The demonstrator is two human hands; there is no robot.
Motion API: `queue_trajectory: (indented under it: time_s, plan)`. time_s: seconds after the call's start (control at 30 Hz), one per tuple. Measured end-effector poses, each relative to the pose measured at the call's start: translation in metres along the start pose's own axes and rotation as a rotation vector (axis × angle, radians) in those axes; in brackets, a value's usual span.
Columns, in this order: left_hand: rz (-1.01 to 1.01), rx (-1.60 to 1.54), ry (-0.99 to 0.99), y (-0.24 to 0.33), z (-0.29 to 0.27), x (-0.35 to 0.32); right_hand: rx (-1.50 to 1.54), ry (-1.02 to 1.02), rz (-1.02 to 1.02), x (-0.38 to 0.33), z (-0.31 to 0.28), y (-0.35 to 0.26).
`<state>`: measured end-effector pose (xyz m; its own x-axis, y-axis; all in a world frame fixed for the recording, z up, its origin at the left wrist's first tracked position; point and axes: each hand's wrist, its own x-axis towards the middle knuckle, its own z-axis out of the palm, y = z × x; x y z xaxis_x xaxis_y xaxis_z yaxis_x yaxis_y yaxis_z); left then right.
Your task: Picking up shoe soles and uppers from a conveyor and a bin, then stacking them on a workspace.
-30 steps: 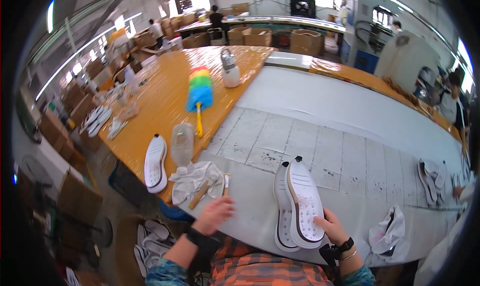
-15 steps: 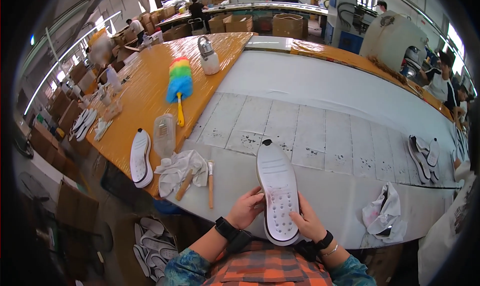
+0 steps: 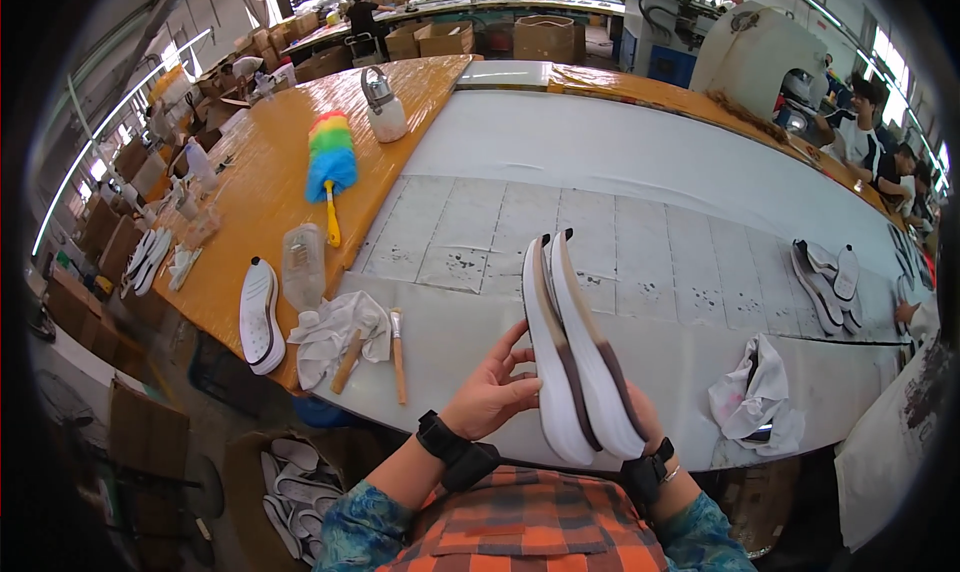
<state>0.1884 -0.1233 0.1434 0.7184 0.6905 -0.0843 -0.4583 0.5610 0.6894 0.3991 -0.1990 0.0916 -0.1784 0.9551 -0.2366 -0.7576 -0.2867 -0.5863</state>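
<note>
Two white shoe soles stand on edge side by side above the table's near edge, their black-tipped ends pointing away from me. The left sole (image 3: pixel 558 372) and the right sole (image 3: pixel 592 357) show white sidewalls with beige and dark brown bands. My left hand (image 3: pixel 492 390) grips the left sole's outer side, thumb and fingers at its edge. Around the far side of the right sole is my right hand (image 3: pixel 645 417), its fingers mostly hidden behind it. A white cloth (image 3: pixel 345 337) lies left of my hands, with two wooden-handled brushes (image 3: pixel 398 357) on and beside it.
Another sole (image 3: pixel 262 317) and a clear plastic container (image 3: pixel 303 267) sit on the left. Beyond are a rainbow duster (image 3: pixel 332 162) and a bottle (image 3: pixel 385 112). At right lie a crumpled cloth (image 3: pixel 755 397) and more soles (image 3: pixel 825 287). A box of soles (image 3: pixel 295 492) stands below.
The soles have turned from facing me with a perforated top to standing on edge, so two now show. My left hand has shifted up along the side; my view has moved slightly right.
</note>
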Motion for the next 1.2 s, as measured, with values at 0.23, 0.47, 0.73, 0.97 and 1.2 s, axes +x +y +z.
queue_trajectory:
  time_s: [0.23,0.47,0.73,0.97,1.2]
  plan:
    - [-0.073,0.086,-0.037,0.002,0.010,0.008,-0.090,-0.019,-0.102,-0.013,0.007,-0.025]
    - [-0.107,-0.211,-0.184,-0.006,-0.020,0.034,-0.451,-0.124,-0.513,-0.017,0.058,-0.038]
    - [-0.291,-0.500,-0.230,0.012,-0.040,0.039,-0.481,-0.127,-0.487,0.000,0.079,-0.024]
    - [-0.368,-0.564,-0.304,0.022,-0.064,0.072,-0.611,-0.029,-0.341,0.020,0.078,-0.015]
    - [-0.553,-0.256,0.110,0.019,-0.085,0.101,-0.832,0.163,-0.422,0.024,0.090,-0.008]
